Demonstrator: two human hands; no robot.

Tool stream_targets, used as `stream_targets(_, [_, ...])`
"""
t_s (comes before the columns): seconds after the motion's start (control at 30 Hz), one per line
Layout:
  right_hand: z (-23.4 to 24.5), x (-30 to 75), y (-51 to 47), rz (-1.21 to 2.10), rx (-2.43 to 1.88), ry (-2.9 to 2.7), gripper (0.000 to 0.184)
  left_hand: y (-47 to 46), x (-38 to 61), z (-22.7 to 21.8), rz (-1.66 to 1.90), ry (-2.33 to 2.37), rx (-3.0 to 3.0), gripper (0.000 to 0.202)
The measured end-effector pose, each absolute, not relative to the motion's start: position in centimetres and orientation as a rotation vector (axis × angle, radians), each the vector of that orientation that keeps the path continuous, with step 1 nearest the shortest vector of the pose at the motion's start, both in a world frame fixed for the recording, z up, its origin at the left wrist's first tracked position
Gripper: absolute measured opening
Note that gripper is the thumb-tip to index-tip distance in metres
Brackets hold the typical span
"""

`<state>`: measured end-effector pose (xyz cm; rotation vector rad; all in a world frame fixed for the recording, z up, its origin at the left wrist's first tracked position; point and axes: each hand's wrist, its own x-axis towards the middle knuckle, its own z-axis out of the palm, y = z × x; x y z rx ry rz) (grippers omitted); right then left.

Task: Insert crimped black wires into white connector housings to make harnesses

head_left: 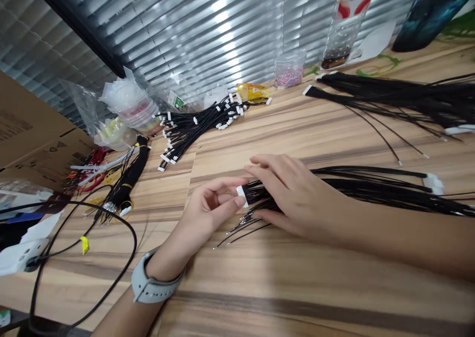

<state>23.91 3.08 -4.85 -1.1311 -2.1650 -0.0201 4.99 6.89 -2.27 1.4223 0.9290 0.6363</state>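
Observation:
My left hand [211, 208], with a grey watch strap on its wrist, pinches a white connector [242, 197] between thumb and fingers. Black wires [254, 191] run from that connector toward the right. Over the wires lies my right hand [293, 193], its fingers bent and thumb apart along the near side; whether it grips any wire is hidden under the palm. Several loose wire ends with small metal terminals [243, 221] stick out below its thumb. The rest of the black wire bundle [371, 191] stretches right beneath my right forearm, near another white connector [433, 183].
Behind my hands sits a pile of short black cables with white connectors [200, 124]. More long black wires [401, 97] lie at the back right. A tied bundle [128, 183] and a looped black cord [135, 238] are at left. A bottle [341, 30] and a tub [289, 72] stand by the blinds.

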Motion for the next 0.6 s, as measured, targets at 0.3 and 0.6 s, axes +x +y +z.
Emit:
stream_targets(0.3, [-0.8,25.7,4.8,1.008,-1.126,-1.608,0.026,5.0,7.1,-2.0,0.342,0.912,2.348,0.103])
stream_targets(0.6, [2.5,27.3,4.4,0.962,-1.199,-1.659,0.032,5.5,13.1,-3.4,0.362,0.631,2.797,0.092])
